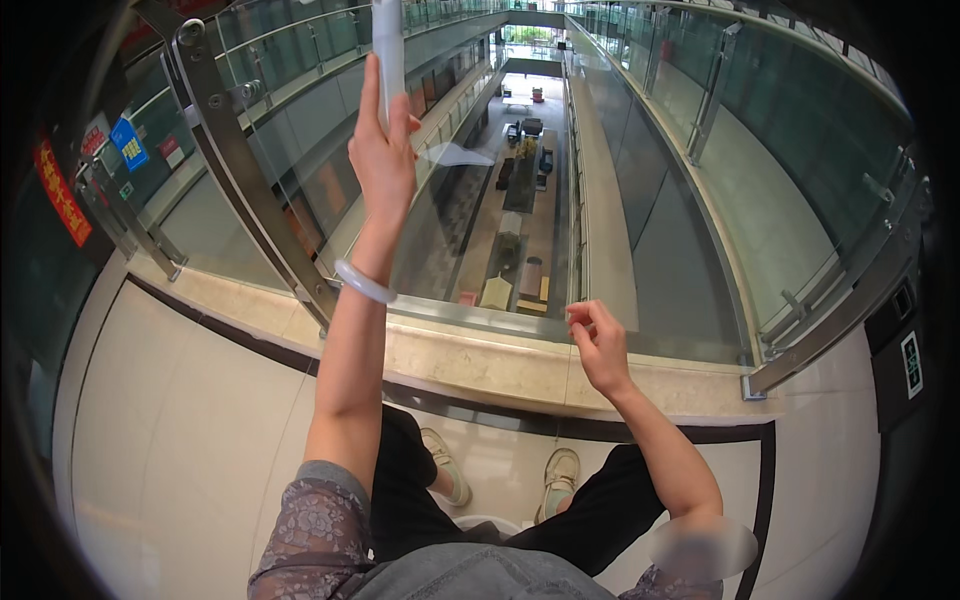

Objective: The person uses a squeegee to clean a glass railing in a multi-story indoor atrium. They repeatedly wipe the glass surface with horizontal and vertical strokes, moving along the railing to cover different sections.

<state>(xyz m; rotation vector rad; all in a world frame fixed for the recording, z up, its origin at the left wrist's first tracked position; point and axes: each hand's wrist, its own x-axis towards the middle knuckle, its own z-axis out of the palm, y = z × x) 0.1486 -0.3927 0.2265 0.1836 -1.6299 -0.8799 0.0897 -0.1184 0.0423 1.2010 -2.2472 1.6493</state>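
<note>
My left hand is raised at upper centre with a white bangle around the wrist. It is on a whitish, tube-like object that runs up out of the frame; the index finger lies along it. Part of the grip is hidden behind the hand. My right hand is lower and to the right, fingers loosely curled, with nothing seen in it. It is near the base of a clear glass railing panel. A pale, translucent shape shows beside my left hand; whether it is a reflection, I cannot tell.
Steel railing posts stand left and right on a stone ledge. Beyond the glass, an atrium drops to a lower floor with furniture. My shoes are on pale floor tiles. A green sign is at far right.
</note>
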